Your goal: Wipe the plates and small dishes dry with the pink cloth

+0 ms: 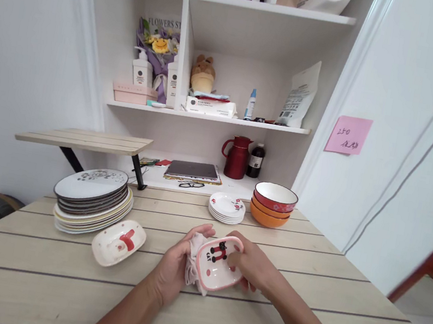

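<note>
A small pink-rimmed dish (218,273) with a black and red cat picture is tilted toward me above the table. My right hand (252,262) grips its right side, thumb inside the dish and fingers beneath. My left hand (177,260) is closed around a pale crumpled cloth (194,263), which presses against the dish's left rim. To the left, a cream dish (118,243) with a red design lies on the table, next to a tall stack of plates (89,199).
Small flowered plates (227,208) are stacked at the table's back, beside stacked red and orange bowls (273,205). A raised wooden shelf (87,139) on black legs stands at the left. Behind are a laptop (192,169), glasses (191,184) and a red jug (238,157).
</note>
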### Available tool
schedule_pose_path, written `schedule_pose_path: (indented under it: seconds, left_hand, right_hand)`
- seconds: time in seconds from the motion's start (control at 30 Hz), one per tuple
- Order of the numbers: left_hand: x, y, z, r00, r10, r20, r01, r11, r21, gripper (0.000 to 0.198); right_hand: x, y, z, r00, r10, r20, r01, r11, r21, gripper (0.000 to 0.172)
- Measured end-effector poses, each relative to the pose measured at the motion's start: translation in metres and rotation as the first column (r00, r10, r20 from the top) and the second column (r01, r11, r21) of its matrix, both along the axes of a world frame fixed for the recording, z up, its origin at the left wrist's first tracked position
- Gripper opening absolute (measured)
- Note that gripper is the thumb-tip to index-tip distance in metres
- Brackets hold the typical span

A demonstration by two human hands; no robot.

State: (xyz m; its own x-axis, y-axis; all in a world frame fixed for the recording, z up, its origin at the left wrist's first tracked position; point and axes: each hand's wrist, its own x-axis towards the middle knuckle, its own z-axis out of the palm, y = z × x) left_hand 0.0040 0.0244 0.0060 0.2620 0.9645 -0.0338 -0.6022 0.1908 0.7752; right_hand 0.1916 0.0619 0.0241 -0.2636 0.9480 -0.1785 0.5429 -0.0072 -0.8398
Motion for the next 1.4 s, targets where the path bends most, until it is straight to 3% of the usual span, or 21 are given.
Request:
schedule_pose_path:
  seconds: [0.2,0.33,0.47,0.6,0.67,0.8,0.93,1.03,1.13,1.27,1.33,1.4]
  left_hand:
    - [-0.003,0.002,0.004,0.991,0.007,0.132,-0.011,0.999,0.03,0.056]
    - [-0.002,-0.004,0.01,0.999,0.046,-0.005,-0.046,0.999,0.022,0.062]
    - [0.004,-0.005,0.004,0.949,0.125,-0.291,-0.101,0.99,0.094,0.08]
    - [0.01,0.004,-0.008,0.901,0.26,-0.348,-0.228,0.965,0.133,0.049]
    - [0.01,0.007,-0.011,0.914,0.301,-0.271,-0.291,0.953,0.08,0.045]
    - [0.014,0.008,-0.012,0.933,0.348,-0.088,-0.353,0.934,-0.047,0.054]
    - [0.026,0.002,-0.014,0.965,0.263,0.01,-0.261,0.962,-0.083,0.06]
    - [0.033,-0.004,-0.016,0.985,0.174,-0.012,-0.174,0.982,-0.076,0.062]
    - [0.038,-0.008,-0.014,0.981,0.146,-0.124,-0.153,0.987,-0.044,0.063]
    - [0.038,-0.007,-0.009,0.932,0.217,-0.291,-0.203,0.976,0.078,0.052]
    - [0.034,-0.002,-0.01,0.879,0.28,-0.385,-0.23,0.958,0.173,0.045]
    - [0.025,0.005,-0.013,0.755,0.391,-0.526,-0.275,0.917,0.289,0.037]
  right_hand:
    - [-0.006,-0.004,0.008,0.989,-0.052,-0.138,0.033,0.99,-0.139,0.051]
    - [-0.008,-0.003,0.007,0.984,-0.071,-0.164,0.047,0.988,-0.145,0.055]
    - [-0.005,-0.001,-0.001,0.999,-0.031,-0.038,0.029,0.998,-0.053,0.045]
    - [-0.01,-0.007,0.002,0.998,-0.042,0.046,0.029,0.967,0.253,0.038]
    - [-0.016,-0.012,0.006,1.0,-0.026,-0.014,0.03,0.93,0.367,0.035]
    - [-0.029,-0.017,0.001,0.963,0.072,-0.259,0.049,0.899,0.434,0.038]
    - [-0.037,-0.013,-0.016,0.877,0.097,-0.47,0.109,0.913,0.393,0.055]
    - [-0.037,-0.011,-0.019,0.81,0.05,-0.584,0.163,0.938,0.307,0.053]
    - [-0.03,-0.01,-0.008,0.838,0.087,-0.539,0.136,0.923,0.359,0.055]
    - [-0.011,-0.01,0.013,0.911,0.164,-0.378,-0.001,0.918,0.397,0.055]
    - [-0.002,-0.01,0.019,0.936,0.202,-0.288,-0.089,0.928,0.362,0.053]
    - [0.003,-0.011,0.019,0.961,0.238,-0.143,-0.182,0.93,0.319,0.05]
